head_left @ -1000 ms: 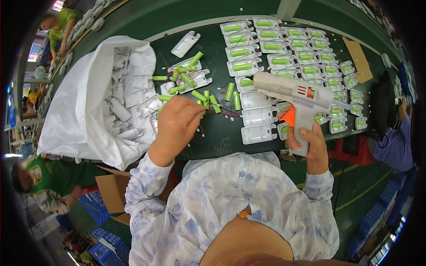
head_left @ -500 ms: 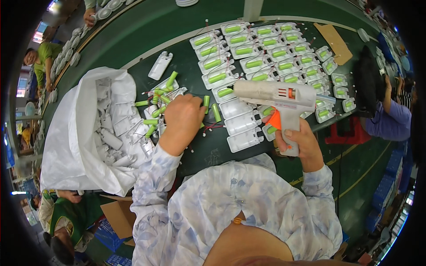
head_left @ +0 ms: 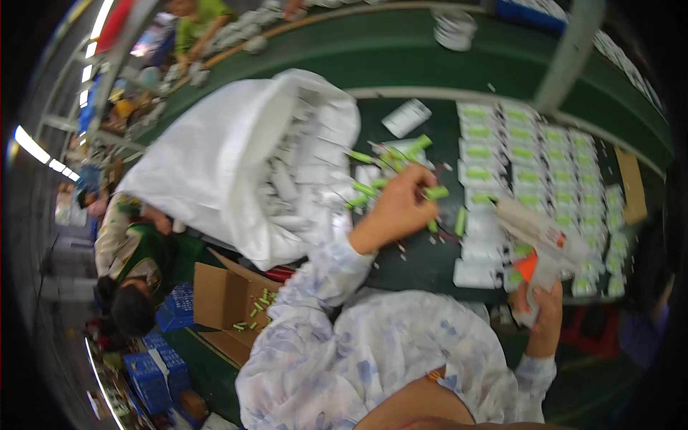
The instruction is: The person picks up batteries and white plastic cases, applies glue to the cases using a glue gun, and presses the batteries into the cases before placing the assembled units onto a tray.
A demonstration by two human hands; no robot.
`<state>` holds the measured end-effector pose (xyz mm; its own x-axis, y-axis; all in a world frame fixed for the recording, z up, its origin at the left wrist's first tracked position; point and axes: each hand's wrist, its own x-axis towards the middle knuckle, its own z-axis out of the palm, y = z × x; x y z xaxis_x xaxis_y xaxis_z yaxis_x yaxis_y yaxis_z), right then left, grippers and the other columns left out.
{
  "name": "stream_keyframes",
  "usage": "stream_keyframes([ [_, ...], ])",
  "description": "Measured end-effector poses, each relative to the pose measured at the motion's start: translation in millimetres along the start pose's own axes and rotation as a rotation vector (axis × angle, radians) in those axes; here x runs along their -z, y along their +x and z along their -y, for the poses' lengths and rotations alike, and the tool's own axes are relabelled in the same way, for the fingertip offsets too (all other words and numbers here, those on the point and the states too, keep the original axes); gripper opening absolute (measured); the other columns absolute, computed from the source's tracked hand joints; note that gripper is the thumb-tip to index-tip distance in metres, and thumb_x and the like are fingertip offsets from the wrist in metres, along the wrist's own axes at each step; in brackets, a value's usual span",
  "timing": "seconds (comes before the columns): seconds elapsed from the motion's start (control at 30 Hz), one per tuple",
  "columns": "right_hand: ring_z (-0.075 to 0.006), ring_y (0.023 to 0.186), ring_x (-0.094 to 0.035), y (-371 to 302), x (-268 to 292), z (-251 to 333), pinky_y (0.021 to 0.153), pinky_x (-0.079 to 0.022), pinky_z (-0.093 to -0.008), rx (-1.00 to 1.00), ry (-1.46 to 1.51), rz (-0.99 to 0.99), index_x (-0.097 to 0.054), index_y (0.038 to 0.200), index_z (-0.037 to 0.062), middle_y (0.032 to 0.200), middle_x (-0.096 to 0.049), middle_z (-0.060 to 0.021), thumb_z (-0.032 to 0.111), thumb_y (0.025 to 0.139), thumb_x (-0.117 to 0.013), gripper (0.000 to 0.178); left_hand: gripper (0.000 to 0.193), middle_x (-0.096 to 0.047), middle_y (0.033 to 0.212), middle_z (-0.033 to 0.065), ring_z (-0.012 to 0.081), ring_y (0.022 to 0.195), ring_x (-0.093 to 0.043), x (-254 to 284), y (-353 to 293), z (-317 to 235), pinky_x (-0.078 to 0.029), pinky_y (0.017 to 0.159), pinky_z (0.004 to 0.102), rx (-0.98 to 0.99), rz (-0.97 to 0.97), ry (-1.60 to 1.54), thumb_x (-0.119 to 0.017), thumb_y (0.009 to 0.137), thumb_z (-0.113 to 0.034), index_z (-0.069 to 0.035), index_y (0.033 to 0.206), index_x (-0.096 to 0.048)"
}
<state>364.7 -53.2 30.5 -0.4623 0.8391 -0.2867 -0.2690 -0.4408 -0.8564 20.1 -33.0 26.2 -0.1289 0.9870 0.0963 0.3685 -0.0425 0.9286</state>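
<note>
Your left hand (head_left: 394, 208) pinches a green cylinder (head_left: 435, 193) over the loose pile on the dark table (head_left: 423, 261); seat it squarely in an empty white tray (head_left: 476, 274). Your right hand (head_left: 542, 315), fingers wrapped round the glue gun (head_left: 539, 240), should hold it steady, nozzle clear of the filled trays (head_left: 545, 158).

left hand (head_left: 398, 208) lifted off the pile, green battery (head_left: 435, 192) now pinched, glue gun (head_left: 539, 240) lowered rightward
</note>
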Motion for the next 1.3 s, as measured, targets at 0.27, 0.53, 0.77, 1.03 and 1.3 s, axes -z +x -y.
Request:
stream_keyframes([
  [0.27, -0.0101, 0.057, -0.053, 0, -25, 21, 0.051, -0.04, -0.0242, -0.005, -0.121, -0.082, -0.052, 0.123, -0.005, 0.089, -0.063, -0.0093, 0.017, 0.088, -0.062, 0.042, 0.028, -0.056, 0.108, 0.01, 0.0166, 0.095, -0.059, 34, -17, -8, -0.048, 0.089, 0.0311, 0.181, 0.269, -0.615, -0.066, 0.077, 0.01, -0.006, 0.096, -0.051],
  [0.53, -0.011, 0.055, -0.052, -18, -16, 14, 0.049, -0.04, -0.0254, -0.128, -0.301, -0.052, -0.05, 0.125, -0.0057, 0.095, -0.065, -0.0123, 0.016, 0.09, -0.058, 0.042, 0.028, -0.057, 0.094, 0.0111, 0.0281, 0.085, -0.061, -23, -64, -7, -0.051, 0.075, 0.0326, -0.29, 0.447, 0.075, -0.067, 0.071, 0.01, -0.003, 0.094, -0.059],
  [0.77, -0.0108, 0.053, -0.051, -16, -27, 18, 0.049, -0.038, -0.0254, -0.172, -0.374, -0.043, -0.054, 0.117, -0.005, 0.071, -0.058, -0.0058, 0.014, 0.092, -0.056, 0.031, 0.031, -0.058, 0.089, 0.0085, 0.0296, 0.081, -0.059, -23, -64, 14, -0.049, 0.068, 0.0396, -0.437, 0.318, 0.464, -0.072, 0.073, 0.001, -0.007, 0.102, -0.067],
  [1.03, -0.0093, 0.053, -0.049, -11, -29, 14, 0.05, -0.039, -0.0244, -0.169, -0.378, -0.043, -0.054, 0.114, -0.0044, 0.069, -0.056, -0.0038, 0.015, 0.093, -0.056, 0.029, 0.024, -0.054, 0.082, 0.0049, 0.0229, 0.078, -0.056, -25, -61, 15, -0.046, 0.064, 0.0351, -0.62, 0.348, 0.656, -0.069, 0.07, -0.009, -0.009, 0.094, -0.068],
  [1.3, -0.0093, 0.054, -0.05, -17, -17, 13, 0.051, -0.042, -0.0244, -0.203, -0.381, -0.003, -0.054, 0.115, -0.0048, 0.085, -0.061, -0.008, 0.018, 0.093, -0.057, 0.031, 0.02, -0.058, 0.082, 0.0053, 0.0224, 0.077, -0.058, -22, -48, 10, -0.047, 0.063, 0.0345, -0.662, 0.398, 0.595, -0.065, 0.068, -0.007, -0.007, 0.089, -0.067],
])
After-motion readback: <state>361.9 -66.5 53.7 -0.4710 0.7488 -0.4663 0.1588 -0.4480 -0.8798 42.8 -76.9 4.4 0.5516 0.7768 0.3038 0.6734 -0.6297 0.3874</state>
